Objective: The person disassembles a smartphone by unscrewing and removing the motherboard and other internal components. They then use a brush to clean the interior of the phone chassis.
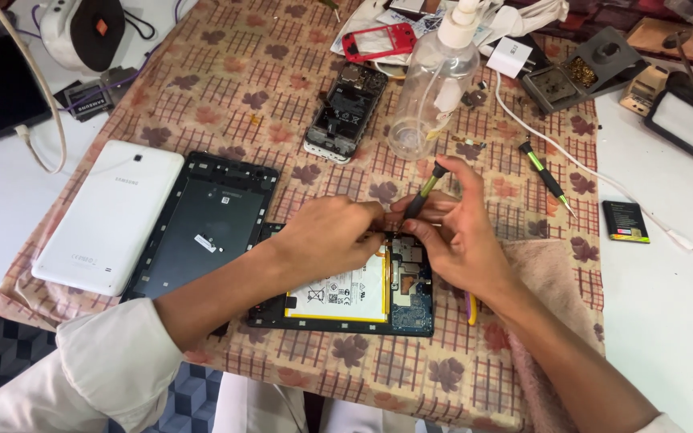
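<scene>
White sleeves (114, 365) framed the bottom of the head view, forearms reaching over a checked cloth (226, 88). Between them lay an opened tablet (346, 293), its battery and blue circuit board bare. At the tablet's top edge the left hand (334, 236) rested, fingers curled together, though what they pinched I could not tell. Touching it, the right hand (463, 228) was clamped on a green-and-black screwdriver (424, 191), tip down on the board. Left of the tablet sat a black frame (202, 224) and a white back cover (110, 212). Beyond the hands stood a clear pump bottle (435, 84) beside a stripped phone (346, 112); a second screwdriver (547, 178) lay to the right.
</scene>
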